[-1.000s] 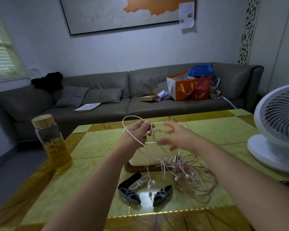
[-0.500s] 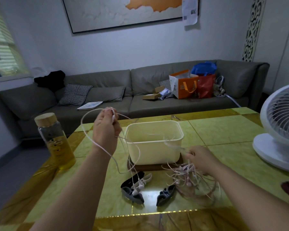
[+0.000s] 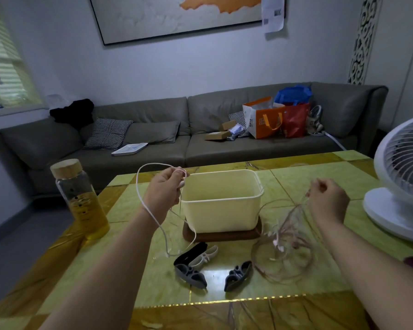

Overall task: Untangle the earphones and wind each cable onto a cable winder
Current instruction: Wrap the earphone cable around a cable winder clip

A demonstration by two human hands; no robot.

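A person's two bare forearms reach out over a yellow-green tiled table (image 3: 129, 270), seen from above and behind the hands.

The left hand (image 3: 163, 191) is raised above the middle of the table, its fingers curled and pinching a white earphone cable (image 3: 142, 201). The cable arcs out to the left of the hand, drops past the wrist and ends on the table toward the near edge, just beside the winders.

The right hand (image 3: 327, 201) is raised toward the right edge, its fingers curled around several thin pinkish strands. These strands run down to a loose tangle of pink earphone cables (image 3: 286, 253) that lies on the table near the near edge, right of the middle. Small earbuds hang among the strands.

Four cable winders lie near the middle of the near edge: a black winder (image 3: 188, 252) and a white winder (image 3: 206, 254) touching side by side, a grey winder (image 3: 191, 275) just in front of them, and a dark grey winder (image 3: 237, 275) a little apart to the right, near the tangle. No cable is wound on any of them.

A cream plastic tub (image 3: 222, 201) stands on a dark wooden board (image 3: 222, 235) in the middle of the table, between the two hands. A glass bottle (image 3: 81, 198) with a wooden lid and yellow liquid stands at the left edge. A white fan (image 3: 401, 179) stands at the right edge. Beyond the far edge is a grey sofa (image 3: 153, 139) holding cushions and bags.
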